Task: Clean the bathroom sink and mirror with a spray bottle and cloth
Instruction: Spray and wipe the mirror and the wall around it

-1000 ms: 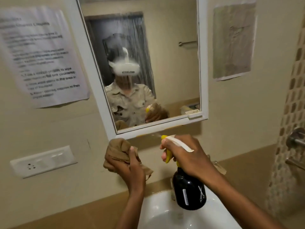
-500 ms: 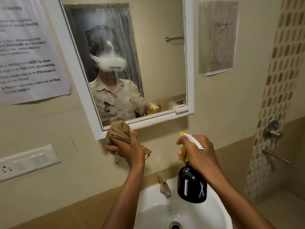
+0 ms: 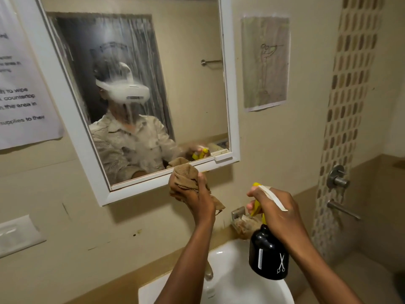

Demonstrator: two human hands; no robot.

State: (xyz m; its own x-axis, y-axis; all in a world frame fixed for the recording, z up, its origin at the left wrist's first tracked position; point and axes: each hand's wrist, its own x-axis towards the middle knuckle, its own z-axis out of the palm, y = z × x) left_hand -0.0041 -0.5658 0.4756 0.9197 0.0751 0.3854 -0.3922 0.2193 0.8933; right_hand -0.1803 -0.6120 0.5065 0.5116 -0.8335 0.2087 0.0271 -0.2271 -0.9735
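There is only one view, from a wide-angle camera worn on the person's head. It looks forward and a little down, toward the wall above the sink (image 3: 238,279). The camera stands close to this wall: the mirror (image 3: 188,88) fills the upper left and its top edge is cut off, and the two forearms enter from the bottom edge. The mirror and wall lines lean and bend, as a wide lens makes them. The left hand (image 3: 197,194) and the right hand (image 3: 276,207) are near the middle, lower part. The mirror shows the headset (image 3: 126,89) itself, so the camera faces the glass almost directly.
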